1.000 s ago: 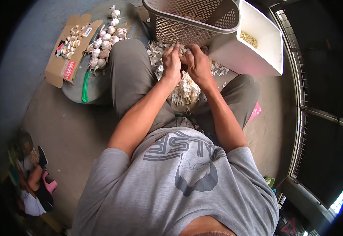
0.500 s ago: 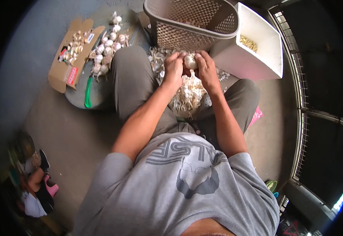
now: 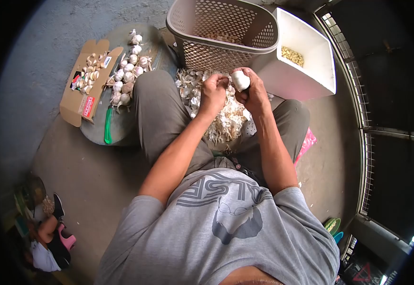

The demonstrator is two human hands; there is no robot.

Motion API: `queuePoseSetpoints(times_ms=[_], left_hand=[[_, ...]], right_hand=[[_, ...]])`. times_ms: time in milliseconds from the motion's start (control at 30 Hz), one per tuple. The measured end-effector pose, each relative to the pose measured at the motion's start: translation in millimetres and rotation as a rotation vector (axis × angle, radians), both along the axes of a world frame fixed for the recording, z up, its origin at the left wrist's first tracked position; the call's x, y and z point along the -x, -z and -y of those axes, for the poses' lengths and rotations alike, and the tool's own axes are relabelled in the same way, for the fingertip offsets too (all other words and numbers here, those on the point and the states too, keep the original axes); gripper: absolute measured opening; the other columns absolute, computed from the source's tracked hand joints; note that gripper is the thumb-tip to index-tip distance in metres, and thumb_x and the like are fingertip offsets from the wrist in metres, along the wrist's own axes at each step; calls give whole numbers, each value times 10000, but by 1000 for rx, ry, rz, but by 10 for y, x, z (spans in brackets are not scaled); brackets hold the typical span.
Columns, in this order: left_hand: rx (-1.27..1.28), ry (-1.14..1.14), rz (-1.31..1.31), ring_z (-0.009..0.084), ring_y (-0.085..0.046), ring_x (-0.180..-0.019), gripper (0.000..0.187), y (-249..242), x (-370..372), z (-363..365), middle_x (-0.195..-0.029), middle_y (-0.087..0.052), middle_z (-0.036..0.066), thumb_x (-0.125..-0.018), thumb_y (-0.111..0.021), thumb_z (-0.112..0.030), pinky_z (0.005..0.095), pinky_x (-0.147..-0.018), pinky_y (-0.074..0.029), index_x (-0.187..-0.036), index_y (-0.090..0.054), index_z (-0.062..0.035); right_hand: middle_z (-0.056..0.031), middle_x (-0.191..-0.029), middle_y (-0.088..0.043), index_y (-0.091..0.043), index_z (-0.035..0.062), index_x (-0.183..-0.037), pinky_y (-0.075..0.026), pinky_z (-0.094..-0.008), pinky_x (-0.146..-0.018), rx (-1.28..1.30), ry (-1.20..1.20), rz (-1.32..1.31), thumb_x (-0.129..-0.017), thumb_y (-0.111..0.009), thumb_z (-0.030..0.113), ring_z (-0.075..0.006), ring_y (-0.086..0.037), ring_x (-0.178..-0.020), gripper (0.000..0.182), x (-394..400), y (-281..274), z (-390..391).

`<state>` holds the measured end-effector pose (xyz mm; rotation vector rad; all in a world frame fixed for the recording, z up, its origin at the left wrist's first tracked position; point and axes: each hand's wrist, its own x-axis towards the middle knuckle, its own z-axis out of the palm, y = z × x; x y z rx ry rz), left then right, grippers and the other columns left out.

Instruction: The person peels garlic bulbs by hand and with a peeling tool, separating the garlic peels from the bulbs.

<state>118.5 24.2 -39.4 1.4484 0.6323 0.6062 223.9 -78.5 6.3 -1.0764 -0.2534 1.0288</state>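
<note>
Loose, papery garlic skins (image 3: pixel 226 122) are heaped between the knees, hemmed in ahead by a perforated plastic basket (image 3: pixel 216 53) and a smooth white box (image 3: pixel 295 78). Knobbly bulbs (image 3: pixel 128 76) are spread beside creased cardboard (image 3: pixel 74 102). A rounded white garlic bulb (image 3: pixel 240 80) is held in the curled right hand (image 3: pixel 256 95); near it, the left hand (image 3: pixel 214 95) is half closed, its contents unclear.

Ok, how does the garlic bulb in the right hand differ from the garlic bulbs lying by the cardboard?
The held bulb looks evenly white, while the lying bulbs show pinkish and brownish skins. The held bulb is raised in the right hand's fingers; the lying bulbs rest bunched beside the cardboard. Both are roundish and look whole.
</note>
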Motion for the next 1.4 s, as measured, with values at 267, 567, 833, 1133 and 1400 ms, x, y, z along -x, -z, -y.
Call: queuePoseSetpoints(times_ms=[267,567,833,1133,1400], left_hand=[[267,9,140,112,-642,-946,427,96,-37,-57,-1029,-682,38,-1042,-485,-406,299,-756,-541,-1158,-675,-42],[543,31,143,71,-598,-686,408,-14,23,-59,-776,-606,-25,-1059,-512,-477,236,-567,-485,-897,-600,-113],[892,60,70,117,-408,-428,474,-97,44,-68,-601,-482,-16,-1007,-501,-594,318,-381,-343,-883,-602,-147],[725,-11,162,123,-539,-490,479,-246,32,-5,-659,-539,-12,-1007,-536,-583,273,-381,-428,-949,-606,-113],[713,140,147,87,-464,-467,420,-233,81,-60,-720,-535,4,-973,-626,-532,278,-344,-382,-1000,-530,-124]], right_hand=[[-9,-833,-634,-597,-3,-1254,-417,-221,-496,170,118,812,-1087,-516,226,-41,-521,-611,295,34,145,-78],[-208,-836,-668,-609,-38,-1147,-526,-394,-716,335,-3,1102,-1041,-580,309,-314,-672,-803,365,260,58,-132],[-113,-742,-632,-633,-44,-1029,-497,-371,-618,237,141,949,-1053,-535,211,-209,-585,-632,274,191,164,-170],[-12,-782,-627,-624,-27,-1034,-445,-276,-567,212,151,704,-1038,-600,164,-86,-539,-667,192,176,208,-162],[-33,-682,-579,-621,-19,-957,-410,-309,-500,343,76,626,-1033,-591,159,-96,-487,-559,196,159,115,-139]])
